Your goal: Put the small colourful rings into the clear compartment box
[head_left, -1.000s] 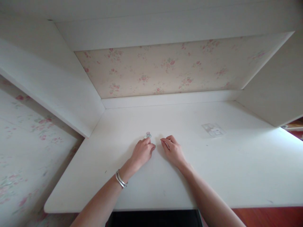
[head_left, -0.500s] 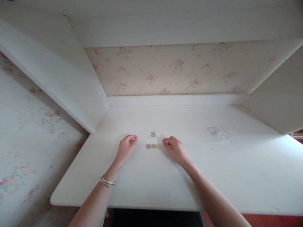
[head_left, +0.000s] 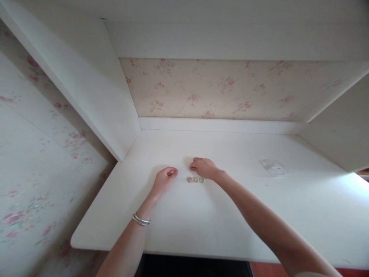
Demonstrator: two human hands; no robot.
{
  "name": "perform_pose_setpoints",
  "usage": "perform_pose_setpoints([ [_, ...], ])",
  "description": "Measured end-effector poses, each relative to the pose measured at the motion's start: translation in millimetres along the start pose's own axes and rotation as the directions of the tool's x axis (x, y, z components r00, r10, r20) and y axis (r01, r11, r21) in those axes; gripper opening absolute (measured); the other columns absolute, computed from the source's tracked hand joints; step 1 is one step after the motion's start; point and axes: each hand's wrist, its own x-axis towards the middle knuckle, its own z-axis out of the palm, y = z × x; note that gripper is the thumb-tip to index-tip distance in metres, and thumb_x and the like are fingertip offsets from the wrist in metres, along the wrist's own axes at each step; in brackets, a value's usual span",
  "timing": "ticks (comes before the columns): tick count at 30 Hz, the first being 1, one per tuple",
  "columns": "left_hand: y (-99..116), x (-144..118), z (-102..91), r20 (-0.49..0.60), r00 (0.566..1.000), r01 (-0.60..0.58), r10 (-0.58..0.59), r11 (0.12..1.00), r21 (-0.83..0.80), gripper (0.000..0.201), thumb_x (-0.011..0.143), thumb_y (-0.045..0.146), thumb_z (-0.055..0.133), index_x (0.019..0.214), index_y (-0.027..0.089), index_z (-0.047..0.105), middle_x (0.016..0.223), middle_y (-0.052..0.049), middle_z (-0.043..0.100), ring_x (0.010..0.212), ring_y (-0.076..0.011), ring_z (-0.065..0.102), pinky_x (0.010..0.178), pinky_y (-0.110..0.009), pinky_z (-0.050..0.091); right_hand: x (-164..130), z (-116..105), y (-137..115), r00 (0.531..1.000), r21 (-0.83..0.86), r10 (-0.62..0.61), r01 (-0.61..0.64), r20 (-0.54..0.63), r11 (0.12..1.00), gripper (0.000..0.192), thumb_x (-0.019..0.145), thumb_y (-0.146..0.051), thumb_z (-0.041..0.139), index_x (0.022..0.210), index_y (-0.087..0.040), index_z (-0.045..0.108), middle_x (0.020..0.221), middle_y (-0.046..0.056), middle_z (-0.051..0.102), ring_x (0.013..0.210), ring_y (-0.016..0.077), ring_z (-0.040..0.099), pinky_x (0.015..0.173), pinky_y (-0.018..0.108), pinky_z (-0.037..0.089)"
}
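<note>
Three small groups of coloured rings, like thin elastic bands, lie side by side on the white desk: pinkish rings (head_left: 189, 179), yellow rings (head_left: 195, 179) and pale green rings (head_left: 201, 180). Just beyond them, my right hand (head_left: 202, 167) reaches down to the desktop with curled fingers, covering the spot of the loose ring pile. Its fingertips and anything in them are hidden. To the left of the rings rests my left hand (head_left: 165, 179), thumb and forefinger pinched together; whether they hold anything is too small to make out.
A clear plastic case (head_left: 273, 168) lies on the desk (head_left: 230, 215) to the right. White side panels and an overhanging shelf (head_left: 201, 38) enclose the back, before flowered wallpaper (head_left: 213, 88). A black surface (head_left: 196, 265) shows below the front edge.
My right hand has moved left and away from me, over the loose ring pile, which is now hidden. My left hand keeps its pinch. The whole view has shifted slightly.
</note>
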Motion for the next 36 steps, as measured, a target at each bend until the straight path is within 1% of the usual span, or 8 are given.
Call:
perform_pose_setpoints([
  [4,-2,2,1.4,0.008,1.0,-0.021,0.021,1.0,-0.01,0.032,0.08,0.042,0.051,0.091,0.017,0.067,0.079,-0.002,0.068,0.07,-0.0148,0.06,0.064,-0.024,0.044,3,2,-1,0.998,-0.027,-0.025,0.027,0.059,0.999,0.022,0.088,-0.021,0.045,0.085,-0.023,0.066,0.09,0.003,0.061,0.075,0.0143,0.059,0.061,0.023,0.037],
  [10,-4,3,3.2,0.02,1.0,-0.018,0.018,1.0,0.01,0.033,0.08,0.043,0.051,0.092,0.018,0.068,0.081,-0.002,0.069,0.071,-0.0154,0.061,0.066,-0.024,0.045,-10,3,-2,0.995,-0.071,-0.022,0.029,0.099,0.997,0.02,0.09,-0.017,0.04,0.097,-0.019,0.058,0.101,0.007,0.057,0.079,0.0161,0.061,0.064,0.024,0.041],
  [13,-5,3,3.8,0.021,0.999,-0.026,0.025,0.999,0.022,0.033,0.08,0.044,0.05,0.092,0.019,0.068,0.083,-0.002,0.069,0.073,-0.0155,0.061,0.069,-0.025,0.045,-17,3,-3,0.992,-0.088,-0.036,0.047,0.12,0.995,0.019,0.089,-0.014,0.041,0.102,-0.018,0.054,0.105,0.008,0.055,0.081,0.0164,0.061,0.066,0.024,0.042],
  [17,-6,3,4.2,0.03,0.999,-0.031,0.029,0.999,0.042,0.033,0.081,0.044,0.05,0.092,0.018,0.068,0.081,-0.002,0.069,0.072,-0.0156,0.062,0.068,-0.025,0.046,-23,3,-2,0.989,-0.087,-0.043,0.056,0.145,0.995,0.019,0.089,-0.013,0.041,0.103,-0.018,0.052,0.107,0.008,0.053,0.082,0.0164,0.06,0.067,0.024,0.042],
  [24,-6,3,5.4,0.036,0.998,-0.053,0.052,0.998,0.033,0.032,0.081,0.042,0.05,0.091,0.018,0.068,0.085,-0.003,0.07,0.074,-0.0154,0.063,0.071,-0.025,0.047,-33,0,0,0.991,-0.09,-0.041,0.053,0.13,0.995,0.018,0.088,-0.011,0.039,0.102,-0.017,0.05,0.107,0.009,0.052,0.08,0.0166,0.06,0.064,0.025,0.041],
  [27,-6,3,5.5,0.043,0.998,-0.054,0.053,0.998,0.027,0.031,0.081,0.042,0.05,0.091,0.018,0.067,0.085,-0.003,0.07,0.075,-0.0155,0.063,0.071,-0.025,0.047,-41,-2,1,0.996,-0.069,0.005,0.002,0.092,0.998,0.017,0.092,-0.017,0.035,0.101,-0.018,0.05,0.105,0.008,0.052,0.078,0.0152,0.059,0.063,0.024,0.04],
  [30,-5,2,5.3,0.053,0.997,-0.057,0.056,0.998,0.024,0.03,0.082,0.042,0.051,0.091,0.018,0.067,0.085,-0.002,0.07,0.075,-0.0157,0.063,0.07,-0.025,0.047,-52,-4,2,0.998,-0.044,0.028,-0.026,0.049,0.999,0.024,0.097,-0.024,0.027,0.1,-0.018,0.05,0.102,0.007,0.053,0.075,0.0139,0.059,0.062,0.024,0.038],
  [36,-2,2,4.7,0.071,0.996,-0.048,0.048,0.999,0.009,0.03,0.081,0.042,0.051,0.09,0.019,0.067,0.086,-0.002,0.07,0.077,-0.0161,0.064,0.072,-0.025,0.047,-72,1,2,0.997,-0.029,0.007,-0.005,0.07,1.0,0.026,0.097,-0.025,0.027,0.099,-0.019,0.052,0.099,0.005,0.052,0.07,0.012,0.057,0.06,0.024,0.036],
])
